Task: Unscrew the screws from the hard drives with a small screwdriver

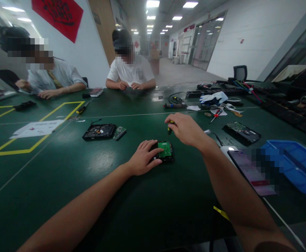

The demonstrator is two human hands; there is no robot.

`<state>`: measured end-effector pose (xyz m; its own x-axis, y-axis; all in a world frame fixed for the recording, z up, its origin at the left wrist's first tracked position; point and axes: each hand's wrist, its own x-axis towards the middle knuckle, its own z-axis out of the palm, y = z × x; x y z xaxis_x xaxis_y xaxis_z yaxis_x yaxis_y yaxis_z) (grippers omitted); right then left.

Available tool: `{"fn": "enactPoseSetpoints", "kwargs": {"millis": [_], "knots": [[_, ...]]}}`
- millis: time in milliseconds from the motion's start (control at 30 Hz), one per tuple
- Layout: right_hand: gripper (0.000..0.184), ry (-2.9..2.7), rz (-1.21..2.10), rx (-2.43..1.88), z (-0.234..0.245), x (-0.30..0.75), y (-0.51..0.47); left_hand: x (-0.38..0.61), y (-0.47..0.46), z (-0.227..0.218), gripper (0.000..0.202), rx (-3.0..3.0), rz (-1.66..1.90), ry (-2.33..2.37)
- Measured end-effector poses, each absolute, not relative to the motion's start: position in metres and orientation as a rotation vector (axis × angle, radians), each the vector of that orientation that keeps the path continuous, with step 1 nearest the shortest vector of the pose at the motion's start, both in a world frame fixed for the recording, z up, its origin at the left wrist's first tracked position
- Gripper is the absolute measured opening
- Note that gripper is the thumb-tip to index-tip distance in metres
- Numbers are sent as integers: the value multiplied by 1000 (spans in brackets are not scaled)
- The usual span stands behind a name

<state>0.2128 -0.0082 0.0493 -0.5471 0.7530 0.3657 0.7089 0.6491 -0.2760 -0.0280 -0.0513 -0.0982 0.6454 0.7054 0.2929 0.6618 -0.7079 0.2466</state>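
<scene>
A hard drive [170,156] with a green circuit board [164,149] facing up lies on the table in front of me. My left hand [144,157] grips its left side, one finger across the board and the thumb along the near edge. Closed around a yellow-and-black screwdriver [170,129] is my right hand [185,128], above the drive's far right corner. The screwdriver stands nearly upright, its thin shaft pointing down at that corner; whether the tip touches a screw is too small to tell.
Left of the drive lie an opened drive casing [99,131] and a loose circuit board [120,132]. To the right are another hard drive [242,132], a phone [251,171] and a blue tray [294,164]. A red screwdriver [216,113] lies farther back. Two people sit across the table.
</scene>
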Motion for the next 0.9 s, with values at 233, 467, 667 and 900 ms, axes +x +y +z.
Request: {"fn": "enactPoseSetpoints", "kwargs": {"millis": [233, 467, 667, 900], "knots": [[24, -2393, 104, -1171, 49, 212, -10, -28, -52, -98, 53, 2727, 592, 1143], [26, -2403, 100, -1168, 47, 215, -7, -28, -52, -98, 55, 2745, 563, 1150], [27, -2370, 83, -1218, 49, 214, -9, -28, -52, -97, 54, 2746, 550, 1151], [14, -2415, 113, -1170, 56, 211, -14, -28, -52, -98, 54, 2736, 554, 1153]]}}
